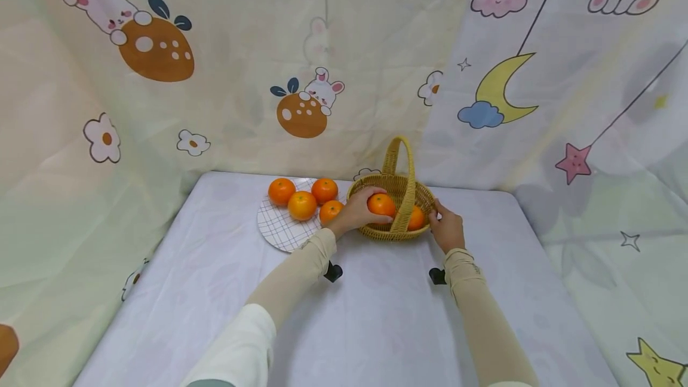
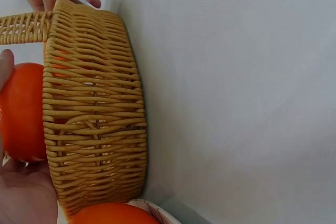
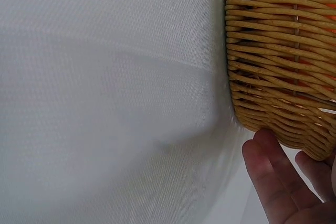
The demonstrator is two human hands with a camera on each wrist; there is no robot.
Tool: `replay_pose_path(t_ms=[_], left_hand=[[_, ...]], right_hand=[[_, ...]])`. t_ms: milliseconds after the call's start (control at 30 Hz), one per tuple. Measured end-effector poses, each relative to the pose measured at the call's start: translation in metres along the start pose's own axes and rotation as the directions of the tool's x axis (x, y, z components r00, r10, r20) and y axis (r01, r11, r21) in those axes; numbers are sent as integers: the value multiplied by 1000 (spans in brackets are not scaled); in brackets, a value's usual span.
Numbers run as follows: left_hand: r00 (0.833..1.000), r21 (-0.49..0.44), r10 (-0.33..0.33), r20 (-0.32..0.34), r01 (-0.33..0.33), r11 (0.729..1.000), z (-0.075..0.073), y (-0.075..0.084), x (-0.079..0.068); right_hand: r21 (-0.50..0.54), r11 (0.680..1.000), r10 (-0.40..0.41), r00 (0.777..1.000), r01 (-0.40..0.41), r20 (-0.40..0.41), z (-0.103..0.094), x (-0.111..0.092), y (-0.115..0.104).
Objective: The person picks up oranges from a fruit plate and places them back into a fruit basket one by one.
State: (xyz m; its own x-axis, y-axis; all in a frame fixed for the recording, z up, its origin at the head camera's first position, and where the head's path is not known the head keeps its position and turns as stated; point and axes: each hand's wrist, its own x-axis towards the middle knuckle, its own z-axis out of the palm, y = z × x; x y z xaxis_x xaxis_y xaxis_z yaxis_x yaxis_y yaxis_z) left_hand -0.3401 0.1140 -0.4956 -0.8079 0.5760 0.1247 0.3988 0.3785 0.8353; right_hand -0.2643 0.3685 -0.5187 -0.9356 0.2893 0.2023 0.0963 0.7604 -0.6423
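Note:
My left hand (image 1: 359,212) holds an orange (image 1: 381,204) between thumb and fingers, at the left part of the wicker basket (image 1: 366,230). In the left wrist view the held orange (image 2: 23,113) shows beyond the woven rim, with part of the left hand (image 2: 26,195) beneath it. A second orange (image 1: 416,218) lies inside the basket, right of its tall arched handle. At the basket's right end my right hand (image 1: 448,229) holds the rim with its fingertips. Seen from the right wrist, its fingers (image 3: 270,177) reach along the outer basket wall (image 3: 281,61).
Left of the basket, a round white plate (image 1: 279,233) with a checked pattern carries several oranges (image 1: 302,205). Both stand near the back of a white-covered table (image 1: 392,315). A printed cloth (image 1: 231,76) hangs close behind and at the sides.

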Motion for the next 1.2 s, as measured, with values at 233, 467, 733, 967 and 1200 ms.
replay_pose_path(t_ms=[233,467,733,967,1200], left_hand=[[1000,37,23,21,-24,999,1,-3,2],[997,156,30,72,-41,987,5,-4,8],[985,306,29,172,-82,948,9,-2,11],[981,323,54,187,-113,940,8,-1,9],[976,375,106,191,-173,911,10,-4,9]], right_hand=[[1,1000,-8,1000,8,-3,0,-1,-1],[-15,999,30,1000,-29,7,0,-1,-4],[-11,999,31,999,-31,5,1,-1,-4],[-14,1000,14,1000,-14,-12,2,-2,-4],[-10,1000,19,1000,-19,-14,3,-1,-3]])
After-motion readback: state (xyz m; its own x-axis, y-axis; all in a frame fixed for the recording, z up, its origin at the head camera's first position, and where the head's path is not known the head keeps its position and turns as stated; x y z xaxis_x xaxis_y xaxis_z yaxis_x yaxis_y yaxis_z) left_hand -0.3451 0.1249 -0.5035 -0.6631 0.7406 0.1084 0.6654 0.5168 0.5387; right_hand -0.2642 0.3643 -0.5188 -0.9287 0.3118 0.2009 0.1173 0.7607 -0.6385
